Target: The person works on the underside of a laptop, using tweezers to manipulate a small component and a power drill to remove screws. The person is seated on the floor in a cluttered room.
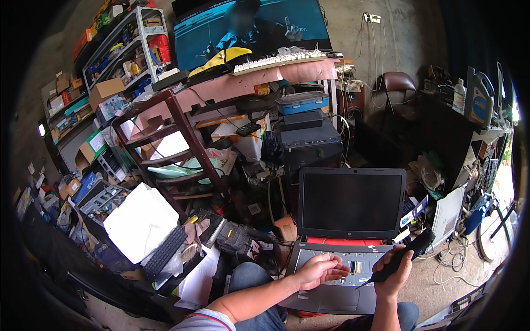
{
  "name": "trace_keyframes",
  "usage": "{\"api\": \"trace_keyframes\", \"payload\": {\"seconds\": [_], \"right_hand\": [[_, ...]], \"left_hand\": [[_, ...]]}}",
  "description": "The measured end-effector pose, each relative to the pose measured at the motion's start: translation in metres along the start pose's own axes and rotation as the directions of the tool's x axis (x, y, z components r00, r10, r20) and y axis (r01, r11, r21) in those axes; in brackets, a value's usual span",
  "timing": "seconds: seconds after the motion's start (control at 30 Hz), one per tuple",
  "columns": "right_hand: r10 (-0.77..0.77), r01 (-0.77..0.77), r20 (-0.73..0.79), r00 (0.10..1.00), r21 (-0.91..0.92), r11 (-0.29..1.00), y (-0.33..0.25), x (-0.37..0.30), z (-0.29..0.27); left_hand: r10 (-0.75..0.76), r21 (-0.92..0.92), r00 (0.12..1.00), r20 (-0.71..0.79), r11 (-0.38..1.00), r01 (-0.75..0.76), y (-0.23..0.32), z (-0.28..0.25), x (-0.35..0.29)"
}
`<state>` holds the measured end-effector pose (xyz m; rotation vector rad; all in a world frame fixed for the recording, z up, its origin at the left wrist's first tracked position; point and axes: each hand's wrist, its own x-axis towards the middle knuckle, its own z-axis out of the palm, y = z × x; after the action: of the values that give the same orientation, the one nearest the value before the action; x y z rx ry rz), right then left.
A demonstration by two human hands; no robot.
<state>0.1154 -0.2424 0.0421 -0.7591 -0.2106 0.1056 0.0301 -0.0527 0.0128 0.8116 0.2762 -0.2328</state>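
An opened laptop (338,300) lies low in front of me, its dark screen (350,201) raised. No keyboard covers the upper part of its base, so a silvery metal plate and a flat ribbon cable (356,267) show. Over the left half of that plate my left hand (321,271) hovers, fingers loosely stretched and slightly curled, with nothing visible in them. My right hand (396,276) grips a black power screwdriver (406,256) at the base's right side. Its thin bit points down and left toward the base; whether the tip touches is unclear.
A loose black keyboard (164,255) rests against a white panel (141,220) on the left. Behind stand a dark wooden chair (185,149) and a black computer case (310,144). Cables (455,262) lie on the floor at right, near a leaning silver laptop (448,215).
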Motion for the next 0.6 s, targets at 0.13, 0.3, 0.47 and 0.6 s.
{"api": "trace_keyframes", "payload": {"seconds": [0.13, 0.3, 0.47, 0.6], "right_hand": [[-0.005, 0.005, 0.003, 1.000, 0.000, 1.000, 0.000, 0.000, 0.001], [-0.009, 0.009, -0.001, 1.000, 0.002, 1.000, 0.000, 0.001, -0.001], [0.008, -0.008, -0.012, 1.000, 0.024, 1.000, 0.000, 0.002, -0.001], [0.012, -0.011, -0.015, 1.000, 0.021, 1.000, -0.002, 0.002, 0.000]], "left_hand": [[-0.013, 0.013, 0.999, 0.052, 1.000, 0.012, -0.003, -0.003, 0.000], [-0.052, 0.061, 0.993, 0.103, 0.997, 0.046, -0.010, -0.010, 0.003], [-0.116, 0.051, 0.982, 0.151, 0.993, 0.109, -0.013, -0.009, 0.003], [-0.131, 0.053, 0.983, 0.129, 0.991, 0.125, -0.013, -0.006, 0.002]]}}
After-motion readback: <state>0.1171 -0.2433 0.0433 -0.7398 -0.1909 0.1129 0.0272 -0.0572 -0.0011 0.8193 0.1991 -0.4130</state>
